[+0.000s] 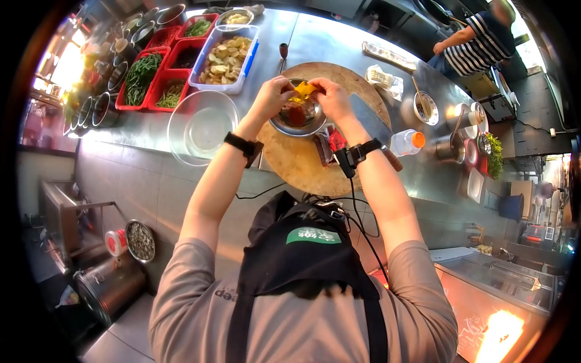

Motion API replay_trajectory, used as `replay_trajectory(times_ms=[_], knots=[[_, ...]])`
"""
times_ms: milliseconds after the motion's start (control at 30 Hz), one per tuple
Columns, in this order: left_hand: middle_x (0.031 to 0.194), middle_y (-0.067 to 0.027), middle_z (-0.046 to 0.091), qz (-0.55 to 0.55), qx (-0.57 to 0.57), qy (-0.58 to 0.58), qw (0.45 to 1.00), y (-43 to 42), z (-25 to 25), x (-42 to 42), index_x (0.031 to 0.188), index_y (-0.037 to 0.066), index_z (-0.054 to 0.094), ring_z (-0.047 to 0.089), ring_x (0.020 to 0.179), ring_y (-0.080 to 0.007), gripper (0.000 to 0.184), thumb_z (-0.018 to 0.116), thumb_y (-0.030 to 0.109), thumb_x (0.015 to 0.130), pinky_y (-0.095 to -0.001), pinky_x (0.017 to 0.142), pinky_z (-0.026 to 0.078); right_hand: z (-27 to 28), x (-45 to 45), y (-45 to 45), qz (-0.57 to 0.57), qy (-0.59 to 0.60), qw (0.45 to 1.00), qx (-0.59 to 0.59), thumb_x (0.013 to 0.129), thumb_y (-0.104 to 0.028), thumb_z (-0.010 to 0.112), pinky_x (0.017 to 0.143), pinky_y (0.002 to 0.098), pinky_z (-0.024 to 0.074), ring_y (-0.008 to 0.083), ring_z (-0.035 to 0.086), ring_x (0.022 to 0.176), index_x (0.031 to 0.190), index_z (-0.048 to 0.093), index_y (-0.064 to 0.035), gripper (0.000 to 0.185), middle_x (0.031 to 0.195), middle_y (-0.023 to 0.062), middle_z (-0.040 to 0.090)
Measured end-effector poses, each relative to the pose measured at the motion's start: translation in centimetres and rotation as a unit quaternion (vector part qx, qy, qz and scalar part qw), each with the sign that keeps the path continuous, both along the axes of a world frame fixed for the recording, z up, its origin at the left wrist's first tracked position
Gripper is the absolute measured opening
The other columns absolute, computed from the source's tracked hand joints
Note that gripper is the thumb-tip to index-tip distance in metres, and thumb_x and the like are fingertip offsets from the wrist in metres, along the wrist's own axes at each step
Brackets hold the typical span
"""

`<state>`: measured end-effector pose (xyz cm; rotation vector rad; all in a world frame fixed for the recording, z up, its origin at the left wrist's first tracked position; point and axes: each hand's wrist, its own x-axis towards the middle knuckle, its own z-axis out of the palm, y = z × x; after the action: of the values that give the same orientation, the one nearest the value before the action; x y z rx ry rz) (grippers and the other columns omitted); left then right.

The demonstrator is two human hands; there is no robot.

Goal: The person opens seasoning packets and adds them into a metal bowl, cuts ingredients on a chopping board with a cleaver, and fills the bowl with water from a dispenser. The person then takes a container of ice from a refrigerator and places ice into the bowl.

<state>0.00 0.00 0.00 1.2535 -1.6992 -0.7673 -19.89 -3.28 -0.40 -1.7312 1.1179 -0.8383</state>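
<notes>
Over a metal bowl (311,127) on the round wooden chopping board (284,160), both my hands pinch a small yellow packet (304,91). My left hand (273,95) grips its left side with closed fingers, and my right hand (331,97) closes on the right side. Dark red stuff (296,115) lies in the bowl beneath. To the right of the bowl, a cleaver (370,119) rests on the board, partly behind my right forearm. A red and dark item (327,144) sits below my right hand; its kind is unclear.
A clear round tub (204,127) stands left of the board. Behind it are a container of sliced food (227,60) and red bins of green vegetables (143,77). An orange-capped bottle (408,142) and a patterned bowl (426,109) stand right. Another person (472,45) is at upper right.
</notes>
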Motion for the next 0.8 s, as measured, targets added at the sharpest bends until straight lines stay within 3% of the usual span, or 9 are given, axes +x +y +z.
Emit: replay_trajectory(times_ms=[67, 200, 267, 400, 500, 600, 800], knots=[[0.08, -0.0103, 0.059, 0.005, -0.007, 0.02, 1.0, 0.1, -0.1, 0.0, 0.082, -0.004, 0.062, 0.057, 0.069, -0.022, 0.013, 0.071, 0.004, 0.077, -0.0323, 0.066, 0.047, -0.5, 0.3, 0.0, -0.012, 0.006, 0.995, -0.098, 0.081, 0.005, 0.056, 0.078, 0.0287, 0.0509, 0.0188, 0.065, 0.085, 0.105, 0.063, -0.0042, 0.027, 0.092, 0.01, 0.069], [0.08, -0.0102, 0.058, 0.008, -0.009, 0.05, 0.999, 0.1, -0.4, -1.9, 0.082, -0.004, 0.062, 0.057, 0.068, -0.0219, 0.013, 0.071, 0.004, 0.076, -0.0317, 0.066, 0.047, -0.1, -2.2, -0.4, -0.022, -0.009, 0.996, -0.08, 0.081, 0.005, 0.054, 0.078, 0.0292, 0.051, 0.019, 0.065, 0.084, 0.105, 0.063, -0.004, 0.027, 0.091, 0.0103, 0.069], [0.081, -0.0104, 0.058, 0.005, 0.007, 0.04, 0.999, 0.6, -0.2, -0.8, 0.082, -0.004, 0.062, 0.057, 0.068, -0.0222, 0.013, 0.07, 0.004, 0.077, -0.0316, 0.066, 0.047, -0.3, -1.4, 0.0, -0.021, 0.007, 0.995, -0.098, 0.086, 0.005, 0.055, 0.078, 0.0261, 0.052, 0.0134, 0.064, 0.086, 0.105, 0.063, -0.0024, 0.022, 0.094, 0.007, 0.069], [0.081, -0.0105, 0.058, -0.002, 0.036, 0.06, 0.998, 0.8, 0.2, -0.5, 0.082, -0.004, 0.062, 0.057, 0.069, -0.0219, 0.012, 0.07, 0.004, 0.077, -0.0316, 0.066, 0.047, 1.5, 0.1, 1.6, -0.037, 0.043, 0.993, -0.107, 0.086, 0.004, 0.054, 0.079, 0.027, 0.0518, 0.0154, 0.065, 0.088, 0.106, 0.063, -0.0037, 0.024, 0.096, 0.0094, 0.069], [0.08, -0.0093, 0.057, -0.013, -0.041, 0.019, 0.999, 0.2, -0.1, -0.7, 0.083, -0.004, 0.062, 0.057, 0.067, -0.0192, 0.012, 0.069, 0.003, 0.078, -0.0304, 0.064, 0.047, 1.5, 0.4, 1.6, -0.027, 0.073, 0.982, -0.17, 0.085, 0.005, 0.054, 0.079, 0.0274, 0.0518, 0.0171, 0.066, 0.087, 0.107, 0.064, -0.0055, 0.025, 0.097, 0.0113, 0.069], [0.079, -0.009, 0.057, -0.005, -0.043, 0.017, 0.999, 0.2, 0.5, -0.7, 0.083, -0.005, 0.062, 0.057, 0.065, -0.0176, 0.011, 0.069, 0.003, 0.079, -0.0291, 0.061, 0.048, 1.0, 0.1, 1.2, -0.043, 0.017, 0.99, -0.131, 0.083, 0.005, 0.055, 0.076, 0.0298, 0.0514, 0.0212, 0.066, 0.084, 0.105, 0.063, -0.0034, 0.025, 0.094, 0.0124, 0.069], [0.08, -0.0108, 0.057, -0.008, 0.004, 0.042, 0.999, 0.6, 1.9, 0.0, 0.083, -0.005, 0.062, 0.06, 0.065, -0.0195, 0.01, 0.068, 0.002, 0.079, -0.0297, 0.059, 0.049, -0.8, -0.3, 0.3, -0.05, -0.13, 0.99, -0.022, 0.086, 0.005, 0.055, 0.071, 0.0277, 0.0512, 0.0146, 0.065, 0.078, 0.108, 0.061, -0.0023, 0.024, 0.089, 0.0112, 0.068]])
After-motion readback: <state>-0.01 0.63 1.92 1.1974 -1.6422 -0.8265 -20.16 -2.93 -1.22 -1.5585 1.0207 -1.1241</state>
